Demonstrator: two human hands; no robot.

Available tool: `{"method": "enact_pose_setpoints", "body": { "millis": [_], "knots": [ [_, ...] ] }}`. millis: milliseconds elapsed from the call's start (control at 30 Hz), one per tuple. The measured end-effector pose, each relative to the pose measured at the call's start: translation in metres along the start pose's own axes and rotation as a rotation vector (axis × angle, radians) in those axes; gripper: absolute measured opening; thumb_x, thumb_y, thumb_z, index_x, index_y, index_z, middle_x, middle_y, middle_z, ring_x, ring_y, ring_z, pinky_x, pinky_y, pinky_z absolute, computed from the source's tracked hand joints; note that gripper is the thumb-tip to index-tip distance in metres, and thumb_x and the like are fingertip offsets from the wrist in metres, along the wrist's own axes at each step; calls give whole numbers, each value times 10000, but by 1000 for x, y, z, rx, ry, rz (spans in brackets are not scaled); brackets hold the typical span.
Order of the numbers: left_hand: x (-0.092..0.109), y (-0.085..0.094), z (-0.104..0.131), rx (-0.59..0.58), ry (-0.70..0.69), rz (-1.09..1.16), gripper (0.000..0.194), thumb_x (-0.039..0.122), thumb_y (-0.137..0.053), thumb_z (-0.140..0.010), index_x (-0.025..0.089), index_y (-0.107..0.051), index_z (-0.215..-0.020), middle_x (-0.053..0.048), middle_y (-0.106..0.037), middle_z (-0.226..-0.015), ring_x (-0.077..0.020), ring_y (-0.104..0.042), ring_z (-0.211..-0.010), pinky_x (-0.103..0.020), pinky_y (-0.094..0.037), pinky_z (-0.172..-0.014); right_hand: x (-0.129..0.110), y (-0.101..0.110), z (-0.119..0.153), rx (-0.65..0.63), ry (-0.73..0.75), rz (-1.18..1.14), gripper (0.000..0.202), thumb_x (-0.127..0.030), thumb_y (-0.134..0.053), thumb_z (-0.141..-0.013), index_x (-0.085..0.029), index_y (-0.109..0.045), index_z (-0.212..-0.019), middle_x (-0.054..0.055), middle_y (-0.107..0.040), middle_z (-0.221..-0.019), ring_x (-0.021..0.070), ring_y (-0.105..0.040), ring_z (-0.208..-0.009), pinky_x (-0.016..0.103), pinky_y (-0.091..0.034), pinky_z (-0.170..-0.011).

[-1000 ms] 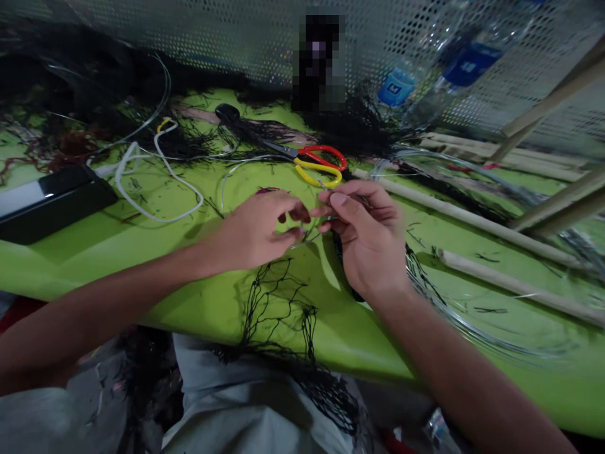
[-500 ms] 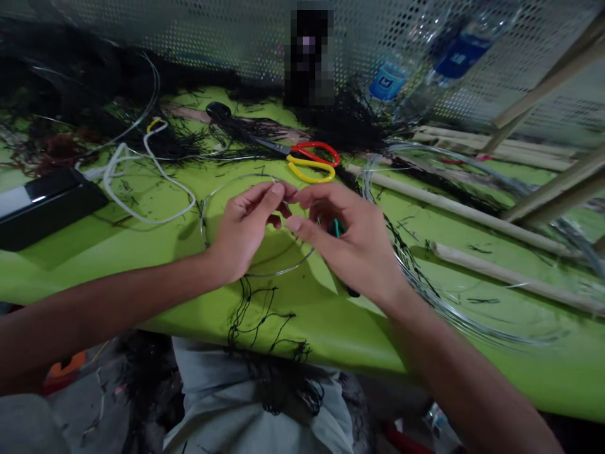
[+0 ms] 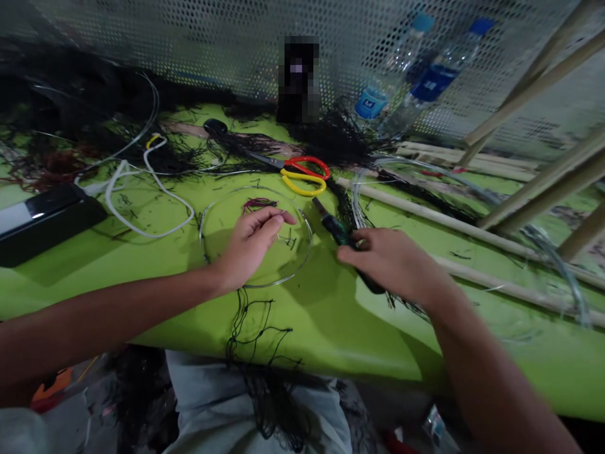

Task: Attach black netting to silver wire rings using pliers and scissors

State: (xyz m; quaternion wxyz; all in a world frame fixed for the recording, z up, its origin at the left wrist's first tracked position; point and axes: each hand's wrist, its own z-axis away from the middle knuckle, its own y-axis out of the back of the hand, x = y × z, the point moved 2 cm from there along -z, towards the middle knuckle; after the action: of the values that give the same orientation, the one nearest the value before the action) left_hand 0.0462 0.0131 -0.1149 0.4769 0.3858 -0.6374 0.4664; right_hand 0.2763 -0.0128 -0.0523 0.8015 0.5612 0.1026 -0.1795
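On the green tabletop lies a thin wire ring [image 3: 287,279], with black netting [image 3: 258,331] hanging from its near side over the table edge onto my lap. My left hand [image 3: 246,249] is over the ring's left part, thumb and forefinger pinched; whatever is between the fingertips is too fine to make out. Right of the ring, my right hand [image 3: 394,261] has its fingers around a tool with a green-and-black handle and short metal tip [image 3: 333,227]. Scissors [image 3: 302,176] with one red and one yellow handle lie just beyond the ring.
Bundled wire [image 3: 357,195] and wooden poles [image 3: 425,211] lie at right. Two water bottles [image 3: 371,101] stand against a perforated panel [image 3: 212,38]. A white cable [image 3: 154,234] and a black box [image 3: 47,217] are at left. Small dark red threads [image 3: 258,203] lie inside the ring.
My right hand has left my left hand and moved right, closing on the green-and-black tool. My left hand stays pinched above the ring. The view has shifted slightly.
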Motion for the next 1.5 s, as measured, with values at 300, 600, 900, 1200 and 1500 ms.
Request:
{"method": "enact_pose_setpoints", "body": {
  "millis": [300,600,900,1200,1500],
  "knots": [
    [6,-4,7,-104,-15,-39,253,379,-650,-1008,171,-792,-1030,56,-361,-610,-93,-284,-536,-262,-192,-487,22,-8,19,-397,184,-1152,537,-340,-777,-689,-298,-601,-1195,25,-660,-937,242,-733,-759,300,-579,-483],
    [25,-9,28,-215,-368,-247,186,220,-535,-1081,162,-704,-1132,58,-517,-670,-57,-404,-532,-208,-363,-528,15,-19,11,-531,342,-1249,754,-270,-721,-747,-330,-558,-1480,98,-638,-1453,413,-584,-1394,606,-663,-930],
    [22,-11,30,-215,-354,-277,194,233,-506,-1097,202,-688,-1157,36,-571,-719,-65,-433,-527,-212,-378,-522,20,-23,41,186,478,-286,723,-227,-652,-890,-340,-454,-1576,83,-612,-1528,399,-607,-1393,628,-530,-1134],
    [15,-9,28,-211,-325,-202,153,289,-520,-1096,218,-653,-1068,36,-503,-713,-91,-426,-561,-244,-370,-541,8,-31,35,406,669,111,761,-273,-600,-895,-175,-355,-1608,214,-595,-1458,410,-638,-1315,545,-639,-958],
    [18,-10,25,-212,-332,-278,247,300,-510,-1102,209,-557,-877,63,-403,-646,-85,-377,-556,-246,-320,-545,6,-33,35,475,647,213,658,-278,-583,-876,-157,-434,-1505,208,-660,-1330,360,-733,-1084,437,-661,-712]
  ]
}}
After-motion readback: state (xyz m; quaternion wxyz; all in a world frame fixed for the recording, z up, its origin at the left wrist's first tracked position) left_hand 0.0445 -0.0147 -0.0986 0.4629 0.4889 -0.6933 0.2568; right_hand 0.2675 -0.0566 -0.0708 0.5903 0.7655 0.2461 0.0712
